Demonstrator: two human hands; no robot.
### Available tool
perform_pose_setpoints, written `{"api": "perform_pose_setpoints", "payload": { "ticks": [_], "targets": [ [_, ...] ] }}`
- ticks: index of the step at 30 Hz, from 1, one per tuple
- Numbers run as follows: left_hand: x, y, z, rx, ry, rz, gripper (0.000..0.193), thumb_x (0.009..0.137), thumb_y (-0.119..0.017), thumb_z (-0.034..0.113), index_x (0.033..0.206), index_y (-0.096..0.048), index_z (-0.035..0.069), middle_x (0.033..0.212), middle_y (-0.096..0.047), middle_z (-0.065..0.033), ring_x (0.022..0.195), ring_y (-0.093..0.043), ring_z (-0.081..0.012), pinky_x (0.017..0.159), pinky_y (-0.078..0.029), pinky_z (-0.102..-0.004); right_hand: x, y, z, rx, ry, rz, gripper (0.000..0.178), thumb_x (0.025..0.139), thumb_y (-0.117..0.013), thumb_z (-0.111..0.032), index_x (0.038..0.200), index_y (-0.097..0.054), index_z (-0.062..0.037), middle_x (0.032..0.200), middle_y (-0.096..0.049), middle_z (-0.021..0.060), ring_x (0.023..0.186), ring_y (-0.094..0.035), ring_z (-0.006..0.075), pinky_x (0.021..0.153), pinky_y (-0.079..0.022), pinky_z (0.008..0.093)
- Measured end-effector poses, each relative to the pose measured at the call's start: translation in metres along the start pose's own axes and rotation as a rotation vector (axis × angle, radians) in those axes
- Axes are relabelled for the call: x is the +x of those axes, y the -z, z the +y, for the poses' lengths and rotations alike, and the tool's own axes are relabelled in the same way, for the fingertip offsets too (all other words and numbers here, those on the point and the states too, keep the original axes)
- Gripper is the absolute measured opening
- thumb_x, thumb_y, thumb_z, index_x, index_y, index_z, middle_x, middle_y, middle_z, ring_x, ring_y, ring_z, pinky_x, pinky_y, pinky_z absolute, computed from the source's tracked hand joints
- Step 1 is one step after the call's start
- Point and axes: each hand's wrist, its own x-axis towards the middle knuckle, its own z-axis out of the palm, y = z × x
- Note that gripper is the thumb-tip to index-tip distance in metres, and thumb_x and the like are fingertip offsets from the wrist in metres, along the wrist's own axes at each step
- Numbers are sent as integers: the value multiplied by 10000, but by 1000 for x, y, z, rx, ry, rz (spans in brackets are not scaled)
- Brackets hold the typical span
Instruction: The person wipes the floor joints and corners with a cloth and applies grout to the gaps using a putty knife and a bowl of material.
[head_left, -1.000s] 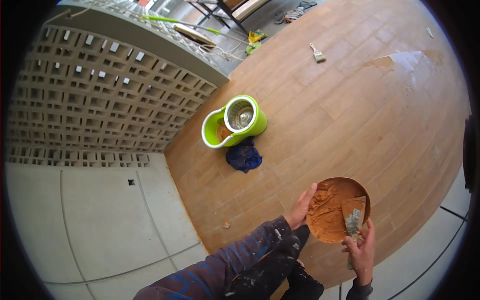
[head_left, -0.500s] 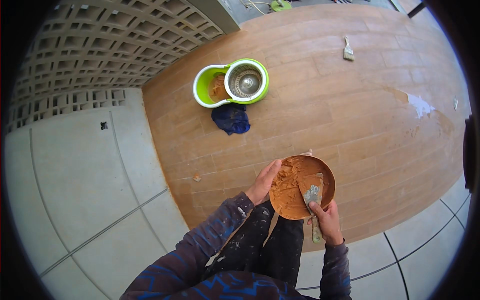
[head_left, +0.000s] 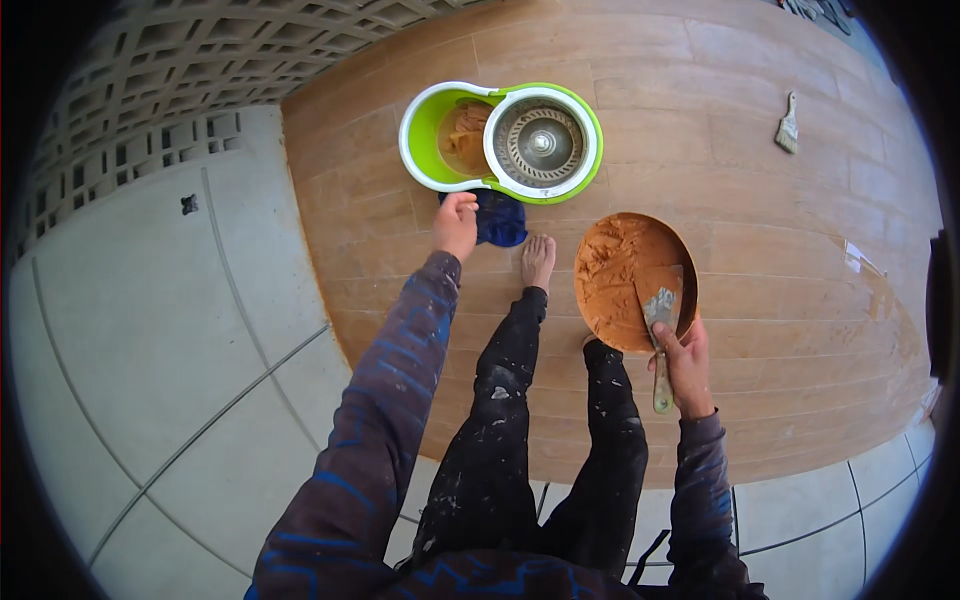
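My right hand (head_left: 688, 365) grips the rim of a round bowl (head_left: 612, 318) and the handle of a putty knife (head_left: 662, 385) together, the thumb pressed on the knife. Orange-brown paste (head_left: 615, 265) coats the inside of the bowl, and the knife's smeared blade rests against it. Off to the left, my left hand (head_left: 456, 228) reaches forward with loosely bent fingers, nothing visible in them. It is just short of a green and white mop bucket (head_left: 412, 165) and overlaps a dark blue cloth (head_left: 503, 220) in view; whether it touches the cloth I cannot tell.
The bucket holds murky water with an orange-brown mass (head_left: 465, 140) and has a metal spin basket (head_left: 541, 142). A paintbrush (head_left: 788, 125) lies on the wood-look floor (head_left: 740, 240) at far right. A perforated block wall (head_left: 200, 60) rises at far left, above pale floor (head_left: 130, 340).
My left hand has let go of the bowl and reached forward toward the bucket. My right hand keeps the bowl and putty knife, now farther right. I have stepped closer to the bucket.
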Motion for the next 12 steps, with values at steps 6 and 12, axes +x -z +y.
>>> {"api": "perform_pose_setpoints", "payload": {
  "ticks": [6,12],
  "targets": [
    [189,-14,-73,-7,333,-118,257,967,-607,64,1175,-750,10,1051,-794,-110,949,-753,-213,818,-586,-322,138,-53,32,74,6,-3,386,1015,-738,-125,1341,-556,-28,982,-690,30,694,-655,111,483,-527,264],
    [268,-58,-133,-194,675,-392,369,961,-669,197,1289,-729,38,1088,-789,-136,937,-760,-260,822,-622,-351,195,-108,53,159,-75,-25,311,1013,-748,-149,1237,-574,-22,921,-679,46,568,-644,126,493,-550,262]
  ]
}}
